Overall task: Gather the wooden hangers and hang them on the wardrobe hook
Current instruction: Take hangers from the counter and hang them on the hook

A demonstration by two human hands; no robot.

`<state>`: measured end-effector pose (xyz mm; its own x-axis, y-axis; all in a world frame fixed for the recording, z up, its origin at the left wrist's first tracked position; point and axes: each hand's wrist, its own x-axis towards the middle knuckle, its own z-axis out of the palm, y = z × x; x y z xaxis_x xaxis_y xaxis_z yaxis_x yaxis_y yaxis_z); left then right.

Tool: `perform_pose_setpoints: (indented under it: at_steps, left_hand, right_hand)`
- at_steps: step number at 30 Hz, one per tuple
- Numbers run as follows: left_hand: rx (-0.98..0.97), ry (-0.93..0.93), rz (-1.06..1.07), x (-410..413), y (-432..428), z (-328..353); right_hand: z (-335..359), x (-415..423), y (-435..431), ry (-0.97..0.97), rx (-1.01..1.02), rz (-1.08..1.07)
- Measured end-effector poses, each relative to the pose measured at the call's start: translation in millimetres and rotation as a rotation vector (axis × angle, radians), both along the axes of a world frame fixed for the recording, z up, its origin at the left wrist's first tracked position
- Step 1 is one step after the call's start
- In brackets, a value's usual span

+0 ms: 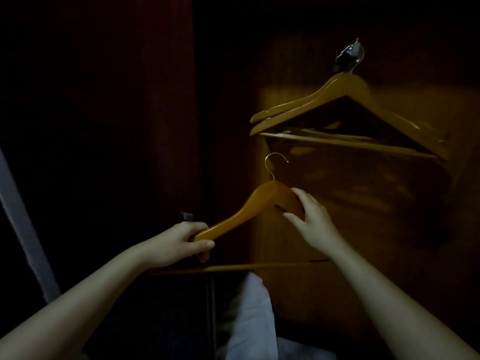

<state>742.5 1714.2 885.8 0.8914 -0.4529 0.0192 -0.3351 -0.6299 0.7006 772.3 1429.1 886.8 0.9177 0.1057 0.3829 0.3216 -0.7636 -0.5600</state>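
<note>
- Left hand (179,245) grips the left end of a wooden hanger (241,216).
- Right hand (311,222) holds its right side, thumb on top and fingers under the wood.
- Other hangers (311,100) hang on the wardrobe hook (349,57), far right.

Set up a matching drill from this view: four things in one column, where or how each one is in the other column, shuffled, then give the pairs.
Things
1. left hand
2. right hand
3. hung hangers
4. white cloth

Place or state
A. hanging from the wardrobe hook
B. low in the view, between the two forearms
C. gripping the low end of the held hanger
D. holding the held hanger near its middle, just right of its wire hook

Pairs: 1-C, 2-D, 3-A, 4-B
</note>
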Motion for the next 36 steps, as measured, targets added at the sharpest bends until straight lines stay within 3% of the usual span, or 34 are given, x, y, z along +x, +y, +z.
perform_pose_setpoints:
  at_steps: [6, 11, 14, 18, 24, 29, 36]
  left_hand:
    - [0.125, -0.043, 0.143, -39.9, 31.7, -33.1]
    - [0.281, -0.112, 0.225, -63.9, 20.4, -47.3]
    - [0.306, -0.144, 0.238, -72.9, 11.4, -53.4]
    - [0.193, -0.029, 0.166, -78.7, 3.9, -59.2]
    - [-0.072, 0.170, 0.032, -70.4, -1.2, -49.0]
    - [0.094, -0.022, 0.031, -34.7, -12.5, -42.4]
    - [0.132, -0.346, 0.006, 11.4, -55.3, -15.3]
  right_hand:
    - [-33.9, -23.8, 67.8, 0.113, 0.009, -0.113]
    - [-47.4, -49.8, 122.6, 0.409, 0.530, -0.074]
    - [-52.8, -54.3, 145.8, 0.430, 0.740, -0.131]
    - [-54.6, -58.4, 151.4, 0.424, 0.795, -0.241]
    - [-51.6, -64.6, 120.0, 0.455, 0.879, -0.232]
    - [-29.0, -68.7, 80.0, 0.579, 0.886, -0.092]
    - [7.5, -70.2, 22.1, 0.542, 0.724, 0.177]
